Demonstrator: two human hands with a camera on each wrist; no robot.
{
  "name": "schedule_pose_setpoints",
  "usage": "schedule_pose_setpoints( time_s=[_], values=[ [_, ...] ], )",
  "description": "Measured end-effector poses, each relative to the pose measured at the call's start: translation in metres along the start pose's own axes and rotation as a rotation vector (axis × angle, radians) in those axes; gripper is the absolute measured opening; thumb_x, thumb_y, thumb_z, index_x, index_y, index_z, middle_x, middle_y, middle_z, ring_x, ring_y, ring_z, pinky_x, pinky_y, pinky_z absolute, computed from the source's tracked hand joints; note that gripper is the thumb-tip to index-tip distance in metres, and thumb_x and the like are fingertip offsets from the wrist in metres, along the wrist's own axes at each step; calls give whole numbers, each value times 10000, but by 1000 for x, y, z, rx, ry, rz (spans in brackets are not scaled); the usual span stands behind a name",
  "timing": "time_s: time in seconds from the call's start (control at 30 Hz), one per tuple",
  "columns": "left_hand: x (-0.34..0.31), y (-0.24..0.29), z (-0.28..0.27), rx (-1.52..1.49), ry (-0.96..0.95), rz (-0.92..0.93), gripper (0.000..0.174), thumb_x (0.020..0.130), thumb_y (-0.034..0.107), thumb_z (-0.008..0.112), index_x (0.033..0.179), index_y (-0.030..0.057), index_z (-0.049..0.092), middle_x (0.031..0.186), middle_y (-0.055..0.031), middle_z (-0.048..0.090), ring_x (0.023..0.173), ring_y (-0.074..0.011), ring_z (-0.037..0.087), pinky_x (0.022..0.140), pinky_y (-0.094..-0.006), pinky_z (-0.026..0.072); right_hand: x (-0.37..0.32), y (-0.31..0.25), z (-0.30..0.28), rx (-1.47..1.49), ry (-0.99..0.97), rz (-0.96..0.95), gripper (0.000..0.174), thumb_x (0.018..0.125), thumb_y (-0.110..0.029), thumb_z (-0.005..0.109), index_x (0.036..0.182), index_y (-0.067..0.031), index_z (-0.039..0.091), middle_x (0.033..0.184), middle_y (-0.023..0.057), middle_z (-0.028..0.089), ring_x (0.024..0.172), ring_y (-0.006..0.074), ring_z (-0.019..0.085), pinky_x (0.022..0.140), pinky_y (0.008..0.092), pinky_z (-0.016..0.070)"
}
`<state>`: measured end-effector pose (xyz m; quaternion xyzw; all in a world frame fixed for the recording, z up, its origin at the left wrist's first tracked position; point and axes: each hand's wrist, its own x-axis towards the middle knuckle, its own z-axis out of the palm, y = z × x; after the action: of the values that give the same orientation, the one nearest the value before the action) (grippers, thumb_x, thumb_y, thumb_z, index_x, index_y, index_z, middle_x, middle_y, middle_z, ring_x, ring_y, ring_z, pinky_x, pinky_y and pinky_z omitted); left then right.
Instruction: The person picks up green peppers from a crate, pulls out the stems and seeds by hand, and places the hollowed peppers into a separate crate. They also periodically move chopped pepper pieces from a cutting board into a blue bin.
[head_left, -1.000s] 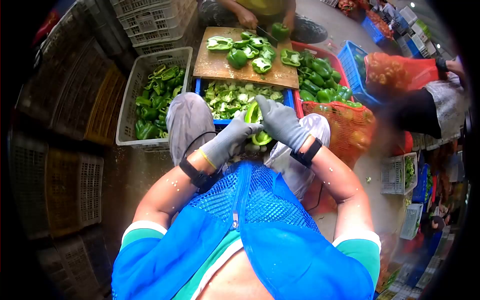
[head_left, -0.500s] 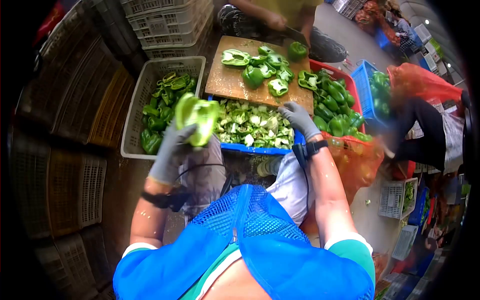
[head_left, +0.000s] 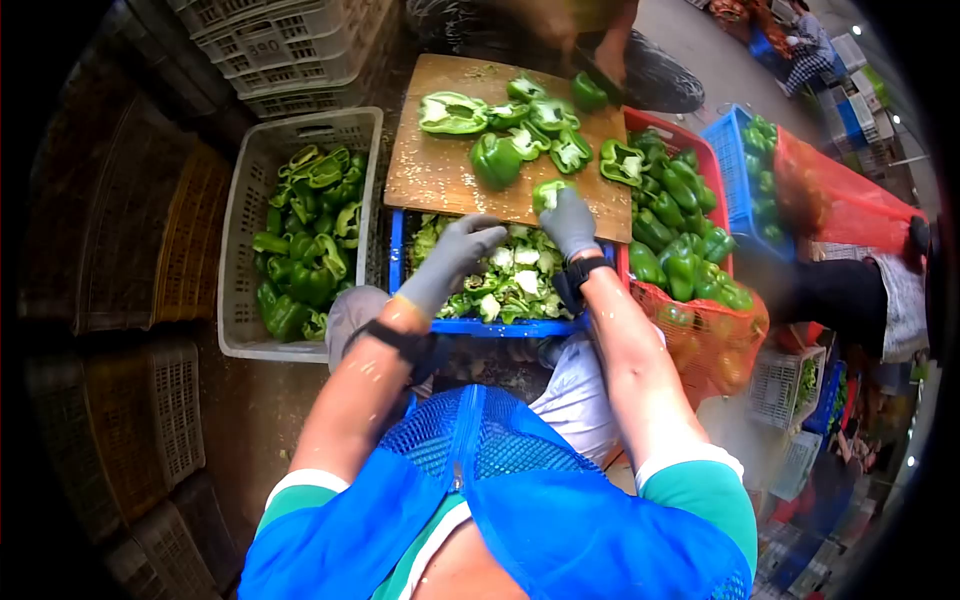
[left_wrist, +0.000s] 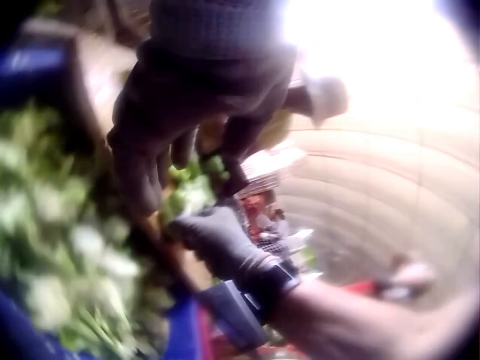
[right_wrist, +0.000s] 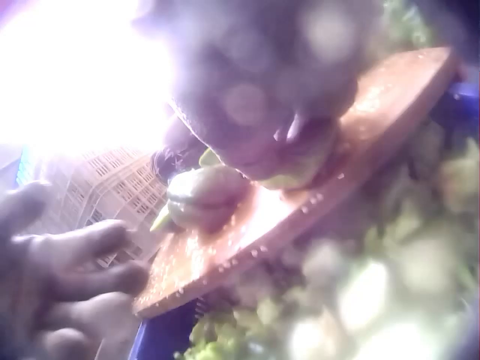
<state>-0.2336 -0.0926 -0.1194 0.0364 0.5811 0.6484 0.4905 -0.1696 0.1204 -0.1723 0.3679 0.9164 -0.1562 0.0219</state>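
Note:
My gloved right hand (head_left: 570,224) grips a cut green bell pepper (head_left: 547,194) at the near edge of the wooden cutting board (head_left: 430,180). In the right wrist view the fingers partly hide this pepper (right_wrist: 296,169). My gloved left hand (head_left: 455,262) hovers over the blue crate (head_left: 396,250) of pale pepper cores (head_left: 515,280), its fingers reaching toward the board and holding nothing. Several pepper halves (head_left: 455,113) lie on the board, cut sides up, beside a rounded green pepper (head_left: 495,160). Both wrist views are blurred.
A grey crate (head_left: 228,250) of emptied peppers stands at left, and a red crate (head_left: 722,200) of whole peppers at right. Across the board another person's hand (head_left: 612,60) works near a green pepper (head_left: 588,92). A red net sack (head_left: 730,350) sits by my right knee.
The large pepper half has left my left hand, which moved from the grey crate side to over the cores. My right hand has moved onto the board's edge and taken hold of a pepper.

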Motion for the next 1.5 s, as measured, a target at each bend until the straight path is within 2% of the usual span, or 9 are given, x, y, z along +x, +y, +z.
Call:
schedule_pose_setpoints(
  time_s=[0.1,0.37,0.43,0.57,0.73,1.1,1.23,1.37,1.5],
  values=[
    [56,-53,14,-466,-63,-350,312,904,252,611,1159,81,553,1010,-51,604,872,-183,601,680,-337,510,-8,12,3,71,-31,-3,501,761,-331,649,1153,-42,533,1003,224,657,930,385,637,815,469,499],
    [63,-73,32,-728,-97,-400,625,867,572,538,1301,132,447,1165,-181,568,1019,-351,590,851,-586,483,-31,8,-2,462,-325,-173,551,709,-396,743,1079,-2,636,988,182,683,902,260,667,799,357,515],
    [53,-77,22,-1041,-398,-362,360,866,482,585,1011,158,646,968,-94,666,903,-324,641,756,-587,522,-72,-9,-18,845,-603,-117,352,765,-231,725,1025,-6,653,915,80,675,801,154,634,740,293,529],
    [28,-94,14,-787,-370,-372,244,844,312,636,1021,145,625,945,-71,665,797,-245,656,643,-470,580,-107,8,-21,1125,-890,-33,211,831,-190,681,975,-41,640,814,-4,601,720,87,567,649,231,496],
    [6,-91,27,-576,-329,-274,221,815,179,665,1015,97,619,888,-52,651,758,-186,645,676,-311,546,-127,-5,-23,746,-979,-198,317,847,-264,685,1059,-31,651,908,8,649,773,97,570,722,255,472],
    [0,-42,39,-509,439,384,266,772,55,648,1027,61,570,906,-61,593,798,-154,572,717,-286,492,-138,-41,-5,564,-67,-306,346,787,-355,687,761,-16,629,585,133,566,480,230,542,484,367,426],
    [-2,-16,4,570,899,1061,326,771,80,675,1069,57,545,941,-58,560,748,-123,559,695,-257,499,-138,-42,-1,1024,80,-39,161,824,-189,654,773,-38,630,576,-4,533,507,94,467,481,283,387],
    [-19,18,-36,-254,331,361,354,799,143,662,1110,56,519,943,-68,560,751,-169,597,577,-276,534,-110,-39,-12,887,-296,-178,299,849,-263,666,1008,-13,621,950,52,646,797,148,582,745,289,477],
    [6,-14,-23,-495,296,347,175,803,157,632,950,99,558,858,-2,557,723,-110,545,667,-260,460,-114,-106,-36,1090,-426,-370,417,856,-138,630,1231,-22,491,1111,85,588,973,155,566,834,297,470]
  ],
)
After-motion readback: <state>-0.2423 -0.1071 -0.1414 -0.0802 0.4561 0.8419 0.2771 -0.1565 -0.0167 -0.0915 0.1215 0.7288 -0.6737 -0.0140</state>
